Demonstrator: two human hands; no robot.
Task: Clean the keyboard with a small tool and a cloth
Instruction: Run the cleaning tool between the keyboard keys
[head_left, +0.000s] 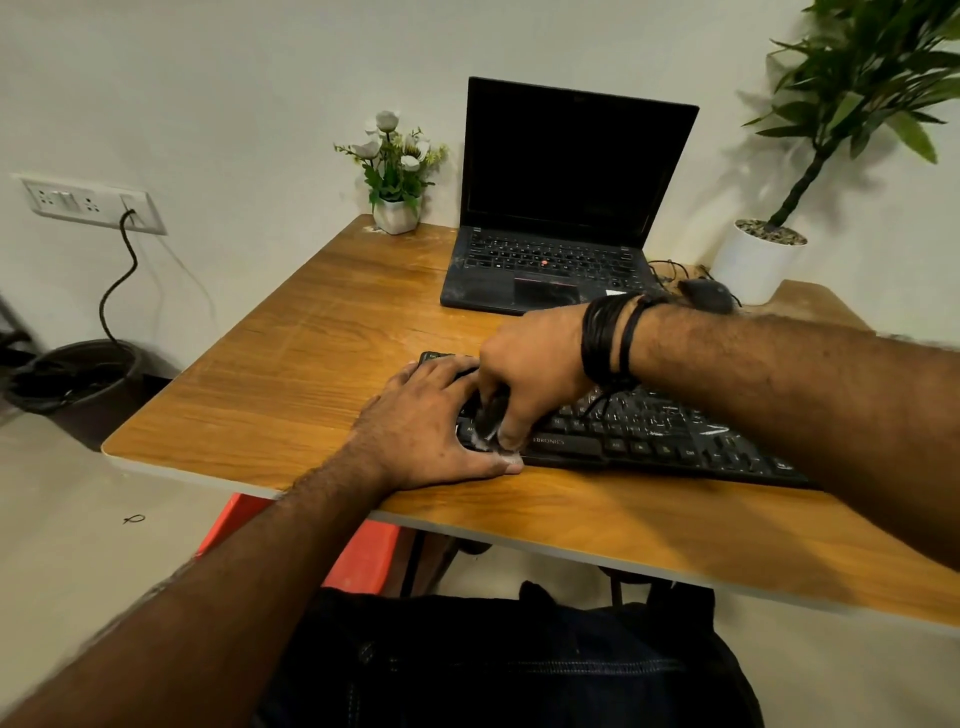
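A black keyboard (654, 436) lies on the wooden desk (322, 364), near its front edge. My left hand (431, 421) rests flat on the keyboard's left end, fingers spread. My right hand (530, 369) reaches across and is closed on a small dark tool (488, 421) whose whitish tip touches the keys near the left front corner. The tool is blurred and mostly hidden by my fingers. I see no cloth.
An open black laptop (556, 208) stands behind the keyboard. A black mouse (706, 293) with a cable lies to its right. A small flower pot (397, 213) and a tall plant in a white pot (753, 260) stand at the back. A wall socket (88, 202) is at the left.
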